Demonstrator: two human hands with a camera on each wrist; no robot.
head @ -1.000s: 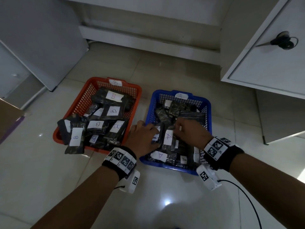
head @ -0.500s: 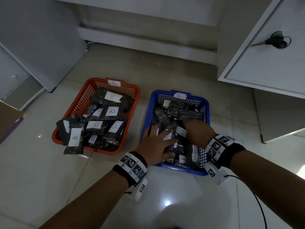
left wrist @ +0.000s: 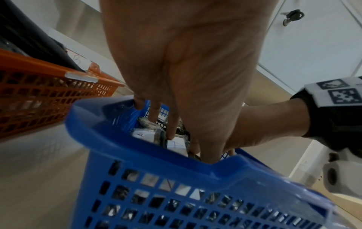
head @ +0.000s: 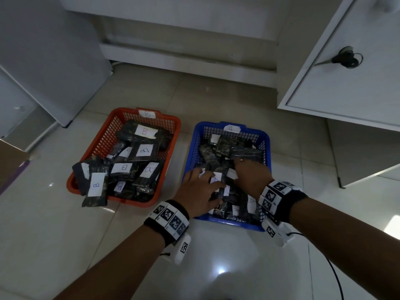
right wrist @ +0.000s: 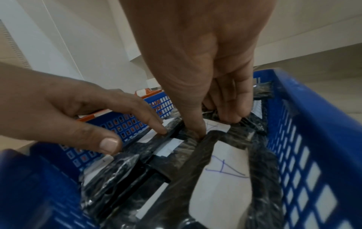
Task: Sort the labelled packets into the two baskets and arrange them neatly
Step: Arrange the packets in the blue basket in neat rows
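Forearms w/ marker wristbands reach in from the near edge; both hands are down in the blue basket [head: 265,139], tagged A. Left hand [head: 198,192] lies fingers spread and fairly straight on the near packets, pressing, not gripping. Right hand [head: 252,177] has fingers curled down into the pile, pinching the top edge of an A packet [right wrist: 221,173] in the wrist view. Packets look light, soft, wrapped in glossy black film, prob. slippery & crinkly; best taken by a short edge or flat between thumb & fingers, not by the paper label, which could peel. Further left, the orange basket [head: 101,139], tagged B, holds B packets in a loose heap; one B packet [head: 95,187] hangs over the near rim. Behind: white cabinets.
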